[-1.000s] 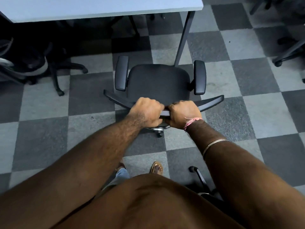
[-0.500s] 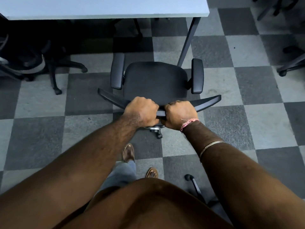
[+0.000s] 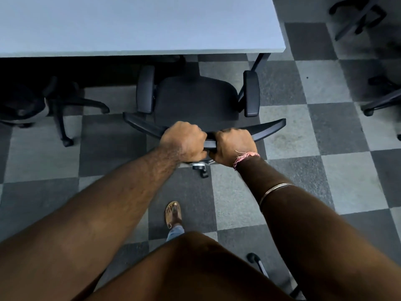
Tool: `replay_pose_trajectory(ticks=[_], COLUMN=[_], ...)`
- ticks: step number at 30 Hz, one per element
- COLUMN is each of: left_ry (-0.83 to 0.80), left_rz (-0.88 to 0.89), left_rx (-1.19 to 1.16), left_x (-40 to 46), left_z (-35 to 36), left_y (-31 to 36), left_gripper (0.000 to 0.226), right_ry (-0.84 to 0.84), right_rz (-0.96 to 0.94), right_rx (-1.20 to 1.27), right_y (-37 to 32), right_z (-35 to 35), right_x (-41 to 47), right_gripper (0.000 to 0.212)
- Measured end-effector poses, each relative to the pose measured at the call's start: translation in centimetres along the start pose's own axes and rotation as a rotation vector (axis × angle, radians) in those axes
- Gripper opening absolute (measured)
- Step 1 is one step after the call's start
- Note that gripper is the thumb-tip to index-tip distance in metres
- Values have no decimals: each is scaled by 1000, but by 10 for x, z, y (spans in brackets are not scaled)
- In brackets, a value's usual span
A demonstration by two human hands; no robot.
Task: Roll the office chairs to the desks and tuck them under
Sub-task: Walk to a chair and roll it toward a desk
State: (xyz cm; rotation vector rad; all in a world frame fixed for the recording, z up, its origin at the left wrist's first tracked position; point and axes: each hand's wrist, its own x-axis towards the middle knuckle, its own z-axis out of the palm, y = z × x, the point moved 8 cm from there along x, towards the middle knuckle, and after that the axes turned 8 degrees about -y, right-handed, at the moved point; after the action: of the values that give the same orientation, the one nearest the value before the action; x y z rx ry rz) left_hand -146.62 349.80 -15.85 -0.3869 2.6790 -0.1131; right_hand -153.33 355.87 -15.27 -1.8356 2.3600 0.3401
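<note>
The chair (image 3: 196, 98) stands at the desk (image 3: 138, 25), its seat front just at the desk's near edge, backrest toward the person. The left hand (image 3: 183, 141) and right hand (image 3: 235, 145) sit side by side on the backrest's top rail, fingers curled tight round it. A second chair (image 3: 58, 105) sits under the desk to the left. A sandalled foot (image 3: 173, 213) is on the checkered carpet (image 3: 338, 177).

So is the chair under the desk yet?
Not yet, only just starting. The chair's seat and armrests still show in front of the desk edge. Both the left hand and right hand grip its backrest.
</note>
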Motion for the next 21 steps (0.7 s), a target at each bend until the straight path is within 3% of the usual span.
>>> replay_pose_trajectory(ticks=[21], left_ry=[23], left_rz=[-92], left_rx=[-108], left_x=[202], left_z=[-63], left_y=[-130], left_gripper=[39], right_ry=[46], right_rz=[-168], right_rx=[45], right_y=[126], right_z=[-38], right_x=[217], right_gripper=[38])
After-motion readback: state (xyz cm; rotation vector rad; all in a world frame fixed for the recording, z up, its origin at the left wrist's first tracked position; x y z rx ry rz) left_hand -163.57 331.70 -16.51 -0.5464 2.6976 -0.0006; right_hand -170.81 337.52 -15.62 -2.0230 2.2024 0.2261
